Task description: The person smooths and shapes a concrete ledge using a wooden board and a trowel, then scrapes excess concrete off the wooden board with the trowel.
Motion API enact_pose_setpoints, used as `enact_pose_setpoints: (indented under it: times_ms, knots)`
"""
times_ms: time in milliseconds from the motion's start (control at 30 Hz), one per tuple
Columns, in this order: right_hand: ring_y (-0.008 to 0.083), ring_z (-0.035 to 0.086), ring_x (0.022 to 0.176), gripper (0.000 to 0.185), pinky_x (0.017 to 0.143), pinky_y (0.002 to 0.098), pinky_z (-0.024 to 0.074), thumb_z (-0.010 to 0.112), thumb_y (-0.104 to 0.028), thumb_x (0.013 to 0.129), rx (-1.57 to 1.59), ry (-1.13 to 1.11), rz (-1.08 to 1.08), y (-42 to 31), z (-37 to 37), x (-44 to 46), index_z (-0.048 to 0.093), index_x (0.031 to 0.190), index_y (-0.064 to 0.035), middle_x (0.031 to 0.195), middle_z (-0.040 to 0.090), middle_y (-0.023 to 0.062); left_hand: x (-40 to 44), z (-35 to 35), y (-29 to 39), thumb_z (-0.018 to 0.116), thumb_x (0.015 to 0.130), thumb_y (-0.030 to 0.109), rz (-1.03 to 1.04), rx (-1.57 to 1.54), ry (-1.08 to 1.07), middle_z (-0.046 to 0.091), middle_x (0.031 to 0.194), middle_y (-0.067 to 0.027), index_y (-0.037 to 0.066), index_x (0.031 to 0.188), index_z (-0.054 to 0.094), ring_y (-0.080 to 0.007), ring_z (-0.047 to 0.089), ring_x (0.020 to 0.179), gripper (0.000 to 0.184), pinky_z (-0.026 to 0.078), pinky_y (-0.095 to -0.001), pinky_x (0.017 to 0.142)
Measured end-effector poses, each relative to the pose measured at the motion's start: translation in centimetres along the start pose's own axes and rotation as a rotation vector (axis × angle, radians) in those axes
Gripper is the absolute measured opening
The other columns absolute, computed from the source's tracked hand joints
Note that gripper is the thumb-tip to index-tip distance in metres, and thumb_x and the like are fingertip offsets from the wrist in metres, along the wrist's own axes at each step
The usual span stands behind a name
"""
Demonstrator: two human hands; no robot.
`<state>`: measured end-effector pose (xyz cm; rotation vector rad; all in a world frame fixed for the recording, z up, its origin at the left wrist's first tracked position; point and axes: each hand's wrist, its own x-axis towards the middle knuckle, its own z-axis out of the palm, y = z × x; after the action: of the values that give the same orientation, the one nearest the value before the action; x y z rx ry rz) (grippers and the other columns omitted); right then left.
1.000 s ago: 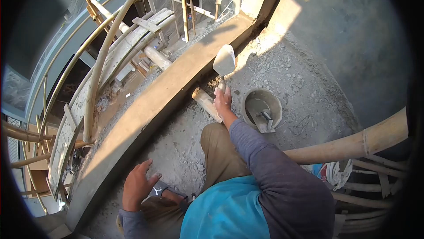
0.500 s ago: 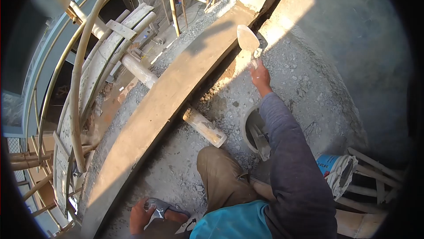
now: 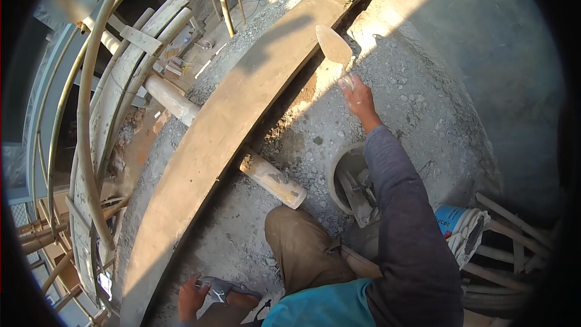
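My right hand (image 3: 361,98) grips the handle of a trowel (image 3: 333,47). Its pointed blade is held over the far part of a long curved cement ledge (image 3: 206,139), near the ledge's right edge; I cannot tell whether it touches. A shadow falls across the ledge left of the blade. Down at the lower left, my left hand (image 3: 192,297) is beside my grey shoe (image 3: 215,289), fingers loosely bent and apart, with nothing seen in it. A round bucket (image 3: 334,177) with tools in it stands below my right forearm.
A bamboo or pipe stub (image 3: 275,182) juts from under the ledge towards my knee. Rubble (image 3: 417,115) covers the ground on the right. A blue-and-white bucket (image 3: 451,221) stands by bamboo poles (image 3: 514,236). Bamboo scaffolding (image 3: 88,103) rises on the left.
The trowel has shifted slightly left and up along the ledge, its blade turned a little. The whole view has shifted somewhat. My left hand stays by the shoe.
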<state>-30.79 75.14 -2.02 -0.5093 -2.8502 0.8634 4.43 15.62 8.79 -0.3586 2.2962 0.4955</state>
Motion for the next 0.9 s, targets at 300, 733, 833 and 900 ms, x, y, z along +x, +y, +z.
enact_pose_setpoints:
  times_ms: [300, 733, 833, 900]
  knots:
    - [0.0451, 0.059, 0.096, 0.039, 0.080, 0.0484, 0.0475, 0.061, -0.030, 0.087, -0.064, 0.047, -0.052, 1.4, -0.6, 4.5, 0.053, 0.116, -0.0061, 0.100, 0.063, 0.0269, 1.0, -0.3, 0.8, 0.074, 0.074, 0.027, -0.007, -0.017, 0.003, 0.068, 0.093, -0.0180, 0.004, 0.117, 0.060, -0.0311, 0.067, 0.081, 0.051, 0.052, -0.0397, 0.073]
    - [0.0416, 0.061, 0.095, 0.047, 0.079, 0.0442, 0.0489, 0.064, -0.034, 0.086, -0.056, -0.056, -0.091, -0.7, -1.7, 0.0, 0.053, 0.120, -0.0038, 0.099, 0.064, 0.0248, 1.3, -0.5, 1.0, 0.075, 0.073, 0.024, -0.003, -0.017, 0.023, 0.068, 0.092, -0.0177, 0.003, 0.117, 0.061, -0.0301, 0.067, 0.079, 0.051, 0.052, -0.0391, 0.072]
    - [0.0424, 0.061, 0.093, 0.053, 0.079, 0.0458, 0.0483, 0.063, -0.041, 0.086, -0.032, -0.078, -0.136, 0.5, -0.9, -1.7, 0.053, 0.122, -0.0043, 0.098, 0.064, 0.0252, 1.4, -0.7, 1.3, 0.075, 0.073, 0.024, 0.000, -0.028, 0.013, 0.068, 0.093, -0.0177, 0.003, 0.117, 0.061, -0.0301, 0.067, 0.080, 0.051, 0.052, -0.0392, 0.072]
    - [0.0404, 0.063, 0.093, 0.055, 0.080, 0.0443, 0.0488, 0.063, -0.043, 0.086, -0.034, -0.068, -0.144, 1.5, -0.3, -1.7, 0.052, 0.125, -0.0052, 0.098, 0.064, 0.0252, 1.6, -0.9, 1.4, 0.076, 0.073, 0.024, -0.004, -0.030, 0.007, 0.068, 0.095, -0.0174, 0.004, 0.117, 0.061, -0.0305, 0.067, 0.080, 0.051, 0.052, -0.0389, 0.073]
